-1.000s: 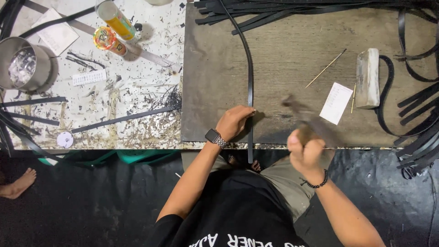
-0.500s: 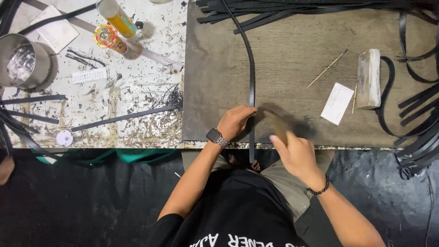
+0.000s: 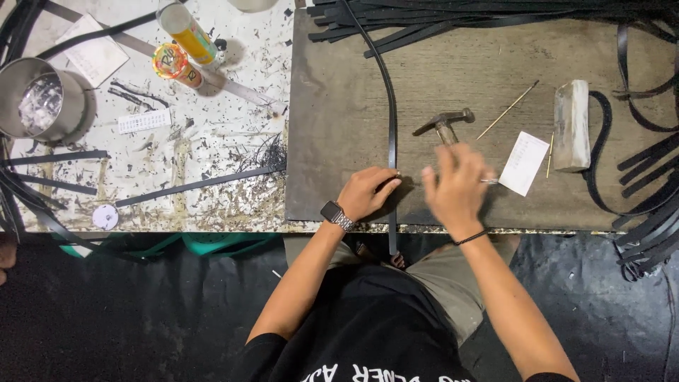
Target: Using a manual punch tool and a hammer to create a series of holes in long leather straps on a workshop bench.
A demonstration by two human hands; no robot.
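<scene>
My left hand [image 3: 368, 192], with a watch on its wrist, pinches a long black strap [image 3: 390, 106] against the brown board [image 3: 339, 106] near the front edge. The strap runs from the far pile straight toward me and hangs over the edge. My right hand [image 3: 458, 187] lies just right of it, over the handle of a hammer [image 3: 444, 122]. The hammer's metal head rests flat on the board beyond my fingers, which sit loosely on the handle. A small metal tip [image 3: 488, 181] shows by my right fingers.
A white card [image 3: 525, 163], two thin sticks [image 3: 506, 110] and a pale block [image 3: 570, 124] lie to the right. Black straps [image 3: 495, 14] are heaped at the far edge and right side. On the speckled left table stand a metal tin [image 3: 42, 99], glue containers [image 3: 185, 32] and strap offcuts.
The right hand swung the hammer down beside the left hand at the strap, then moved it away and laid it flat on the board. The left hand stayed on the strap.
</scene>
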